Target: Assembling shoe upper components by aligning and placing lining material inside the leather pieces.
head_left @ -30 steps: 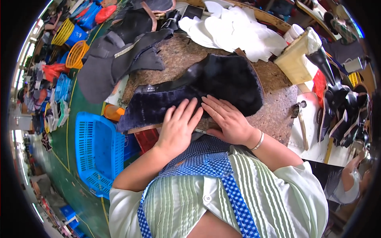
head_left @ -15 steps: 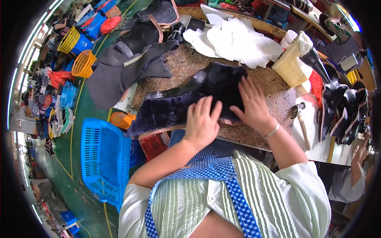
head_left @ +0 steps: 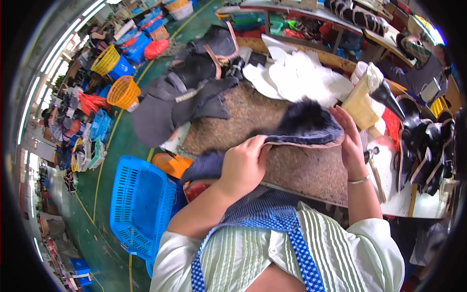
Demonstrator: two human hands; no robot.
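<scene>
A dark navy piece of plush-lined boot upper [head_left: 311, 121] is lifted off the speckled brown work board [head_left: 311, 173], its pale pinkish edge facing me. My left hand [head_left: 243, 163] is closed on the near edge, thumb and fingers pinching it. At the right end, my right hand [head_left: 352, 148] holds the piece's side, its fingers fairly straight along the edge and its thumb hidden. The piece's other end hangs low, left of my left wrist, partly covered by that hand.
Dark grey cut pieces [head_left: 155, 119] lie at the back left, and white sheets [head_left: 301, 73] at the back. A yellowish block [head_left: 360, 109], a hammer [head_left: 375, 173] and black boot parts [head_left: 423, 151] are at the right. A blue basket [head_left: 141, 204] stands at the left.
Both hands lay flat on the spread piece before. Now they grip it; its right part is raised and bent up, and its left end has dropped toward me.
</scene>
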